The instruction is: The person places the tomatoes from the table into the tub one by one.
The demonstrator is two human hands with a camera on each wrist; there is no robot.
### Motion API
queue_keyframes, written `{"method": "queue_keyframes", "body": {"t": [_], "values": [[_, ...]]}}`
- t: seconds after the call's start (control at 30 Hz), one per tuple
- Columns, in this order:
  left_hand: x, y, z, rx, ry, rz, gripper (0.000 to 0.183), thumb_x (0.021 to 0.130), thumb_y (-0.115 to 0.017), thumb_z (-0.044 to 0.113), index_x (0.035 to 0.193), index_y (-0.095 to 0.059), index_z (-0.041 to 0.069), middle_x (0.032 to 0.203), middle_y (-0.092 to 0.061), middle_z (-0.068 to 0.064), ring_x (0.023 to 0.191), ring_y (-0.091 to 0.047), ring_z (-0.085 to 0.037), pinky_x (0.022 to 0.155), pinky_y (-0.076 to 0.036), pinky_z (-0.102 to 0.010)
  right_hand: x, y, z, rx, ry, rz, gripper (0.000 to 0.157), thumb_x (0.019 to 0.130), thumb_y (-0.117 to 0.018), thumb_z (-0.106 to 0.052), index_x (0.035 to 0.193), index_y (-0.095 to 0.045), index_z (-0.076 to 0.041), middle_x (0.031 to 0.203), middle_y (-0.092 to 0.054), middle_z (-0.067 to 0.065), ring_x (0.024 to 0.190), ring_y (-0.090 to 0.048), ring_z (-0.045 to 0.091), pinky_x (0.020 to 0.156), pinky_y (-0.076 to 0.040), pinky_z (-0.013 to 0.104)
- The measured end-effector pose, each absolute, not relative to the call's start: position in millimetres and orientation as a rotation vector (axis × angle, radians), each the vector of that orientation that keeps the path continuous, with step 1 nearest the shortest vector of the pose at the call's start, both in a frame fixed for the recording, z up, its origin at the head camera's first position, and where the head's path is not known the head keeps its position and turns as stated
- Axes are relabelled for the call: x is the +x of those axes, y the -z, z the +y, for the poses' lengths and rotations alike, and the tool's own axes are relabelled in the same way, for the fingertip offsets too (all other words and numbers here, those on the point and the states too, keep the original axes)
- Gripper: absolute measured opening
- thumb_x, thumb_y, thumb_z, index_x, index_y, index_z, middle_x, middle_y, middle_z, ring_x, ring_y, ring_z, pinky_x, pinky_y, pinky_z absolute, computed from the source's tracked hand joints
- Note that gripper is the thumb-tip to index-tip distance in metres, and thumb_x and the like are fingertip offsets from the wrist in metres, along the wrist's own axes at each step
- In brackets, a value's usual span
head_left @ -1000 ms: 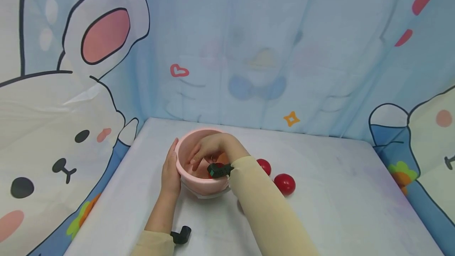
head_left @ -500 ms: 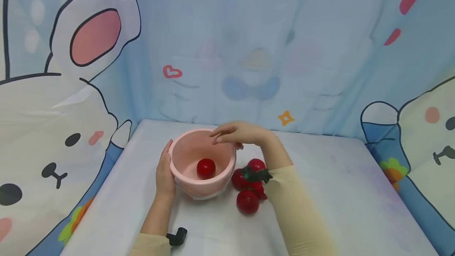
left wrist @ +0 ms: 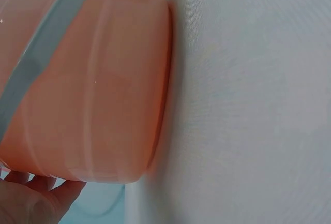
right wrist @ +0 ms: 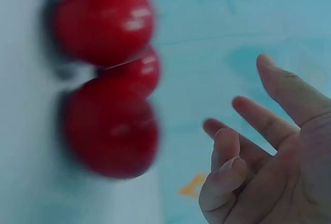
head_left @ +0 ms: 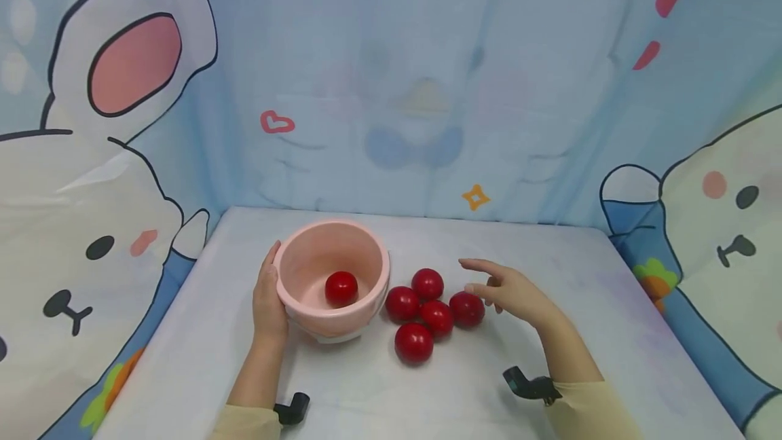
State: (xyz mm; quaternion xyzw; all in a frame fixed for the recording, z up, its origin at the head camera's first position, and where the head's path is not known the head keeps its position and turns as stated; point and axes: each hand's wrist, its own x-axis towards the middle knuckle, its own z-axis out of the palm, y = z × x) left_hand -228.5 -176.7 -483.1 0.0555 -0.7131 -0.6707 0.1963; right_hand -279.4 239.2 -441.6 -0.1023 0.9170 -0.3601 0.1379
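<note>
L hand [head_left: 270,301] on pink bowl [head_left: 330,321], fingers fairly straight vs. its side. 1 red ball [head_left: 341,289] inside; 5 red balls [head_left: 436,319] clustered on table [head_left: 464,392], R of bowl. Prob. 1 done, 5 left. All rnd, glossy, dk red. R hand [head_left: 512,292] by rightmost ball [head_left: 467,311], fingers apart, nothing held.

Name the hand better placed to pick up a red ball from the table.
Probably the right hand: its grip is empty, beside those red balls. The left hand rests against the pink bowl, farther from them.
</note>
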Motion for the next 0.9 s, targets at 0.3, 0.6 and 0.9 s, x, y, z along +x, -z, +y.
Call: {"method": "queue_keyframes", "body": {"t": [0.3,0.6,0.9], "values": [[-229,485,-178,0.156,1.912,-1.977,0.044,0.106,-0.025,0.042,0.149,-0.038,0.044,0.157,-0.037,0.017,0.148,-0.029,-0.006,0.123,-0.025,-0.044,-259,499,252,-0.08,1.179,2.602,0.074,0.083,-0.074,-0.05,0.148,-0.04,-0.042,0.097,-0.063,0.008,0.075,-0.058,0.024,0.061,-0.052,0.031],[-228,484,-175,0.14,1.91,-1.959,0.044,0.106,-0.026,0.046,0.148,-0.039,0.045,0.156,-0.038,0.018,0.148,-0.028,-0.005,0.124,-0.023,-0.044,-256,526,257,0.019,1.245,2.632,0.081,0.075,-0.075,-0.061,0.147,-0.042,-0.044,0.156,-0.038,0.013,0.124,-0.053,0.036,0.082,-0.06,0.037],[-229,484,-176,0.161,1.899,-1.983,0.044,0.106,-0.025,0.043,0.148,-0.038,0.045,0.157,-0.037,0.018,0.148,-0.027,-0.005,0.124,-0.025,-0.045,-257,534,259,0.077,1.31,2.611,0.081,0.071,-0.078,-0.062,0.143,-0.047,-0.044,0.15,-0.046,0.011,0.083,-0.056,0.024,0.064,-0.054,0.027]]}}
